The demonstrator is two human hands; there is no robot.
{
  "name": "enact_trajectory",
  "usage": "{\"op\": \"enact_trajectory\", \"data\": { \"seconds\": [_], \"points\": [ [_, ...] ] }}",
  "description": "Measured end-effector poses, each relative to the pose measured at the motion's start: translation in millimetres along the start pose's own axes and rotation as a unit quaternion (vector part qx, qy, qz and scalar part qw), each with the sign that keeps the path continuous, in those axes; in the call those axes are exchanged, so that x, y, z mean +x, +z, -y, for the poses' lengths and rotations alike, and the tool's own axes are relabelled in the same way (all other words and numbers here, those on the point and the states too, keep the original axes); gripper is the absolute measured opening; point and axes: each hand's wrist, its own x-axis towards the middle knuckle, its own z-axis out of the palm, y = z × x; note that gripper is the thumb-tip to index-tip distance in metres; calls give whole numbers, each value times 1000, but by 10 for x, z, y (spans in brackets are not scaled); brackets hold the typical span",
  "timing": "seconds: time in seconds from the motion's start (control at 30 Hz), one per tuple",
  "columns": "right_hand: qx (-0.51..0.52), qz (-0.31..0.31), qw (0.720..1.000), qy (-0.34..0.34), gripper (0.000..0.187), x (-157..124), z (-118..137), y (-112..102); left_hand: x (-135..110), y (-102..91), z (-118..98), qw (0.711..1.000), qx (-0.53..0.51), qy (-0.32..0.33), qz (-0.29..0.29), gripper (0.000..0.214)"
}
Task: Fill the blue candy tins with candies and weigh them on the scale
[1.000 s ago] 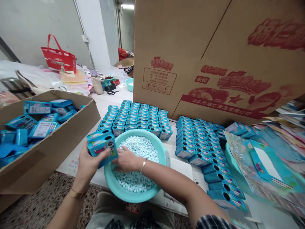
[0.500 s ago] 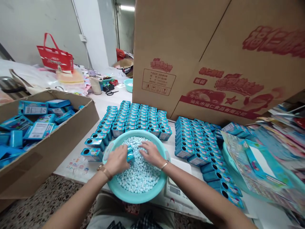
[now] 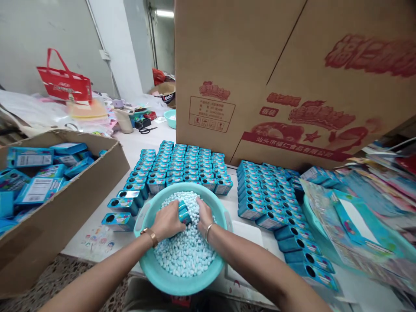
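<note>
A teal plastic basin (image 3: 152,268) full of small pale blue candies (image 3: 186,253) sits at the table's near edge. Both hands are inside it. My left hand (image 3: 167,220) is closed round a small blue box (image 3: 184,213) pushed into the candies. Just right of the box, my right hand (image 3: 203,215) has its fingers curled into the pile; whether it holds anything is hidden. Three boxes (image 3: 124,206) with round holes lie in a row left of the basin.
Rows of open blue boxes (image 3: 182,167) stand behind the basin and more blue boxes (image 3: 271,195) to its right. A cardboard carton (image 3: 78,190) of flat blue boxes is at the left. A big printed carton (image 3: 286,78) rises behind. Printed sheets (image 3: 357,216) lie at the right.
My left hand set down the boxes it held beside the basin, then went into the candies with one small box. My right hand moved in close beside it.
</note>
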Motion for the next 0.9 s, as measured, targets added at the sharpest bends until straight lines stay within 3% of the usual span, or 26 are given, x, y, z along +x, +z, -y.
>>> {"op": "enact_trajectory", "data": {
  "seconds": [0.23, 0.43, 0.9],
  "points": [
    [133, 16, 990, 30, 28, -85, 654, 134, -145, -8, -40, 981, -140, 17, -132, 65],
    [157, 46, 986, 27, 29, -167, 901, 253, -201, -57, -65, 969, -129, 51, -204, 63],
    [153, 73, 984, 44, 32, -210, 1036, 310, -257, -199, -126, 978, -144, 8, -148, 56]
  ]
}}
